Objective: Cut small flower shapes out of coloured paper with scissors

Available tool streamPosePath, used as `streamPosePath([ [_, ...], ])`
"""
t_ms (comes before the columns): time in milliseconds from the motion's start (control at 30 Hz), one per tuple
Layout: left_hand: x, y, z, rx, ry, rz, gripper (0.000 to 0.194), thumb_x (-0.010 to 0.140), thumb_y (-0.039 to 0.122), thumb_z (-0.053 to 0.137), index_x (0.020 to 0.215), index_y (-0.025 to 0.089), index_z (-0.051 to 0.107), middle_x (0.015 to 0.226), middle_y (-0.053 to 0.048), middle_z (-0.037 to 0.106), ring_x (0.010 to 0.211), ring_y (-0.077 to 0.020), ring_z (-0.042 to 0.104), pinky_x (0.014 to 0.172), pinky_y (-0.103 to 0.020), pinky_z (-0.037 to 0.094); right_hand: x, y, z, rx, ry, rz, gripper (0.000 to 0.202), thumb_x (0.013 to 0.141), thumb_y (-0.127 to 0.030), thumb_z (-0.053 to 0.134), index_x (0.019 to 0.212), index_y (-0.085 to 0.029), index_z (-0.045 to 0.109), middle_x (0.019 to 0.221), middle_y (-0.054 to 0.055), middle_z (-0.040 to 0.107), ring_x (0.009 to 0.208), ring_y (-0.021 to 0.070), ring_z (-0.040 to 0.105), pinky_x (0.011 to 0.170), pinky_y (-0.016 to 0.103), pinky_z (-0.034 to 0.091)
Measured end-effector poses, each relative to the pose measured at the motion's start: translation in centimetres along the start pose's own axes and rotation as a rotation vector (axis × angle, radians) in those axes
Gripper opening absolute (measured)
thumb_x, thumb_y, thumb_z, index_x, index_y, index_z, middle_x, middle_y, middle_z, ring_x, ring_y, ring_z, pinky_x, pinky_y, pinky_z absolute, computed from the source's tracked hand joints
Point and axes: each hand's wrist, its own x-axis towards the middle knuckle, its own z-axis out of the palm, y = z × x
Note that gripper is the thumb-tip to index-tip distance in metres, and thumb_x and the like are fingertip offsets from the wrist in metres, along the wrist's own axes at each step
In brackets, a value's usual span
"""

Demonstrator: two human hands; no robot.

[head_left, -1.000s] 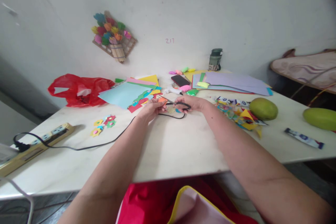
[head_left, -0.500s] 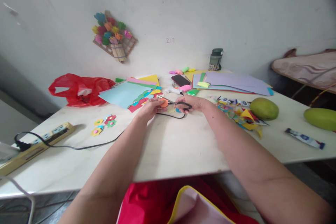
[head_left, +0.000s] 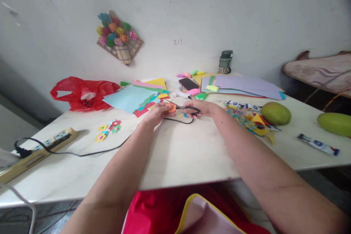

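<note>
Between thumb and fingers my left hand (head_left: 158,113) pinches a small piece of orange paper (head_left: 171,107). My right hand (head_left: 199,108) is closed on the black handles of a pair of scissors (head_left: 195,109), whose blades point left and reach the orange paper. Behind my hands lies a white glue gun (head_left: 181,95). Its dark cord appears to loop on the table just below the scissors. Small paper flowers (head_left: 109,130) in red, yellow and green rest on the table to the left of my left forearm.
A power strip (head_left: 55,142) with a plugged cord lies at left, a red plastic bag (head_left: 85,93) behind it. Colored paper sheets (head_left: 241,84) and a phone (head_left: 188,83) are at the back. Paper scraps (head_left: 253,122), green fruit (head_left: 275,113) and a wrapper (head_left: 318,144) lie right.
Hardly anything differs. Both hands stay in the same place with the orange paper and the scissors; the paper looks turned very slightly.
</note>
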Motion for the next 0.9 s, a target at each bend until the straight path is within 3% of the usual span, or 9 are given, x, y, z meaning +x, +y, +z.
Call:
streamPosePath([
  [900,0.09,-0.2,-0.16,-0.078,-0.035,-0.029,0.006,0.069,0.012,0.064,0.073,0.008,0.067,0.062,-0.007,0.068,0.05,-0.0126,0.062,0.062,-0.027,0.055,-0.06,0.04,-0.03,0.064,-0.016,-0.027,0.018,0.075,-0.028,0.062,0.079,-0.013,0.056,0.054,0.0,0.06,0.037,0.0051,0.049,0.028,0.013,0.024],
])
